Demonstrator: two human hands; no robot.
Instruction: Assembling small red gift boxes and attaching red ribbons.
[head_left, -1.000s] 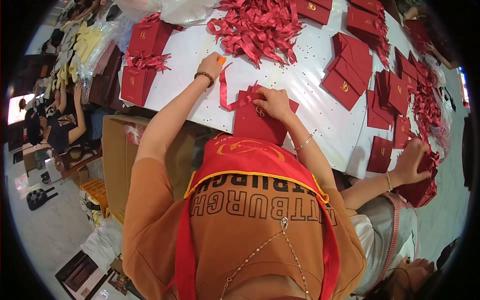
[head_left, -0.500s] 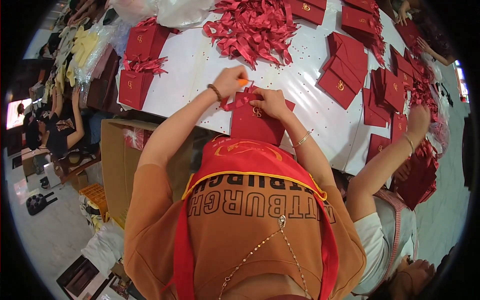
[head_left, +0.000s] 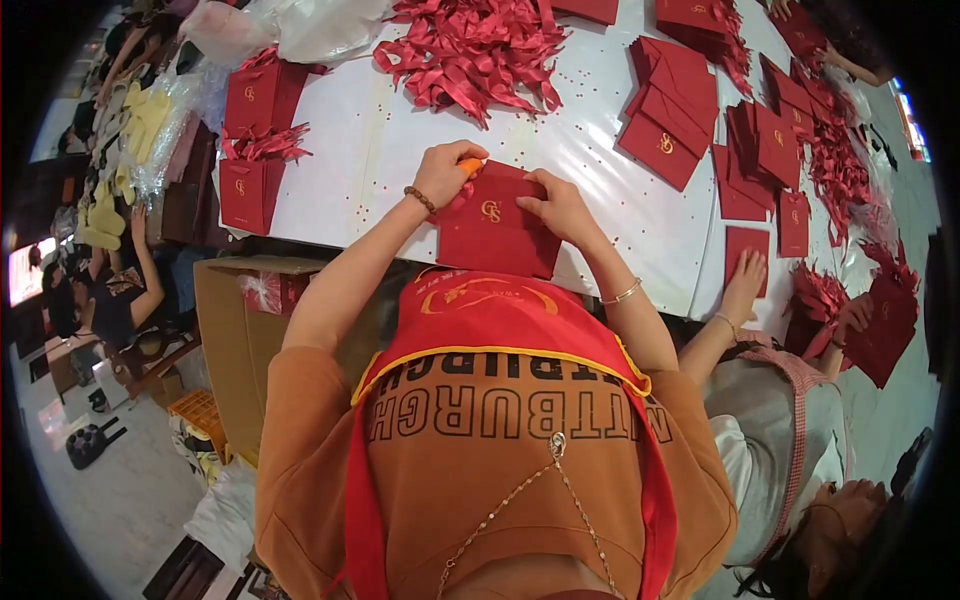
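Observation:
A dark red paper gift bag (head_left: 488, 232) with a gold emblem lies at the near table edge, in front of my red apron. My left hand (head_left: 445, 176) is closed round a small orange tool (head_left: 470, 166) at the bag's upper left corner; what kind of tool it is does not show. A bit of red ribbon (head_left: 462, 197) shows below those fingers. My right hand (head_left: 562, 209) grips the bag's upper right edge, thumb on the front and fingers behind.
A heap of red ribbons (head_left: 475, 55) lies beyond the bag. Finished-looking red bags (head_left: 250, 190) stand at the left, with more stacked bags (head_left: 668, 125) at the right. Tiny red dots are scattered over the white table (head_left: 400, 130). At right, a co-worker's hand (head_left: 745, 285) presses a bag.
My left hand has come down to the bag's left corner and my right hand has shifted to its right edge. More of the bag's front shows. The co-worker's hand has lowered onto a bag.

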